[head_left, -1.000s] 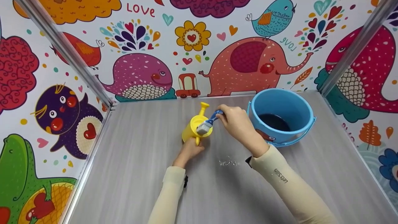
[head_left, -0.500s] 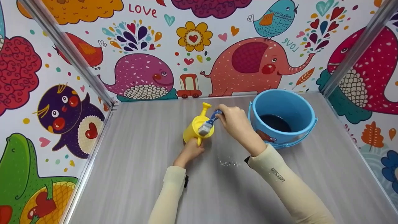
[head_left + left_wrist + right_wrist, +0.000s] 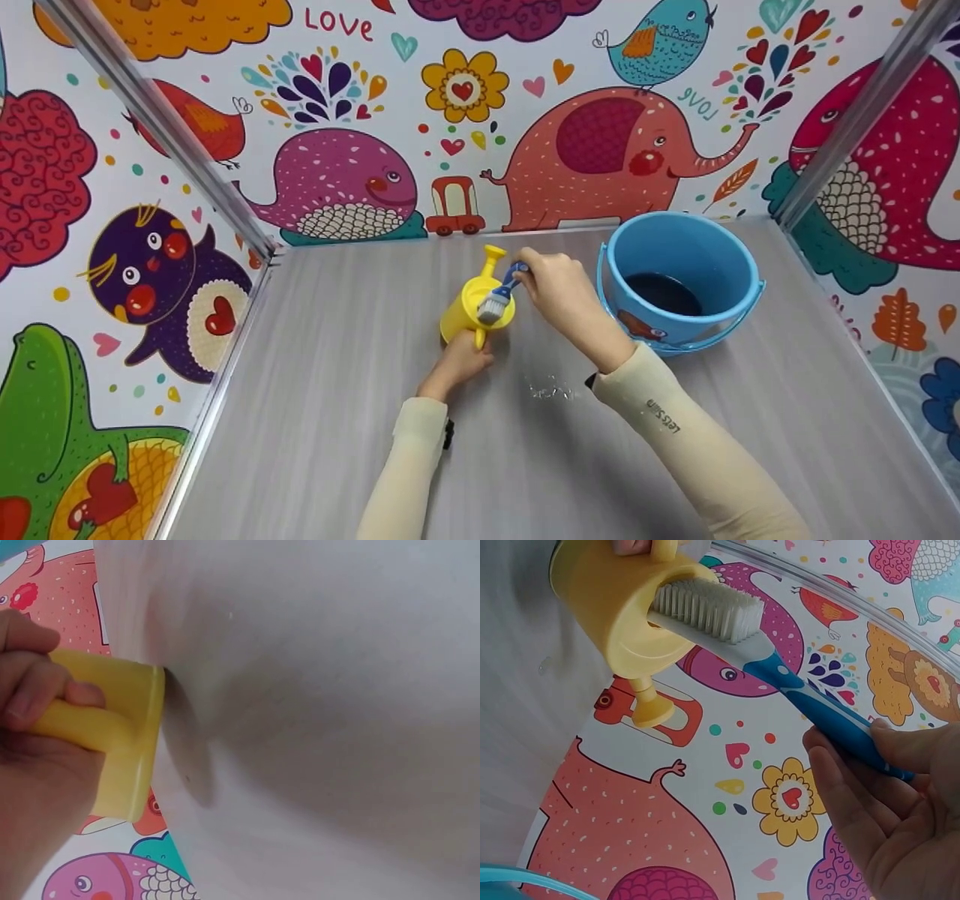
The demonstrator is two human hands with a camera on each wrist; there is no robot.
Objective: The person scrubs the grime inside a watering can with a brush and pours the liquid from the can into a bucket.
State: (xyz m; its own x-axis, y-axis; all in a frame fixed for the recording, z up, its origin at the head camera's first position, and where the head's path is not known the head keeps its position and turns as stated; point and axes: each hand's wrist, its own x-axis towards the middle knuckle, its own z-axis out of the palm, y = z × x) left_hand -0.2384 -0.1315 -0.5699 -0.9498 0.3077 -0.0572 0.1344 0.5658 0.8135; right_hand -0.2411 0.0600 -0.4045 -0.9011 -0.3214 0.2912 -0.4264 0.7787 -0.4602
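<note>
In the head view my left hand (image 3: 461, 360) grips the handle of a small yellow watering can (image 3: 456, 319). Its spout (image 3: 492, 259) points toward the back wall. The left wrist view shows fingers curled round the yellow handle (image 3: 82, 724), with the can's base held over the tabletop. My right hand (image 3: 566, 292) pinches the end of a blue-and-white scrub brush (image 3: 495, 304). Seen from the right wrist, the brush's white bristles (image 3: 712, 611) face up and its head reaches into the can's open mouth. The thumb (image 3: 904, 746) lies along the blue handle.
A light-blue bucket (image 3: 712, 255) with dark contents at its bottom stands at the back right, beside my right hand. Wet spots (image 3: 553, 388) lie on the grey tabletop (image 3: 330, 375). Cartoon-printed panels (image 3: 465, 161) enclose the back and sides, with metal posts at the corners.
My right hand and forearm have shifted slightly left with the brush, its head staying at the can's mouth. The left hand and watering can hold nearly the same place.
</note>
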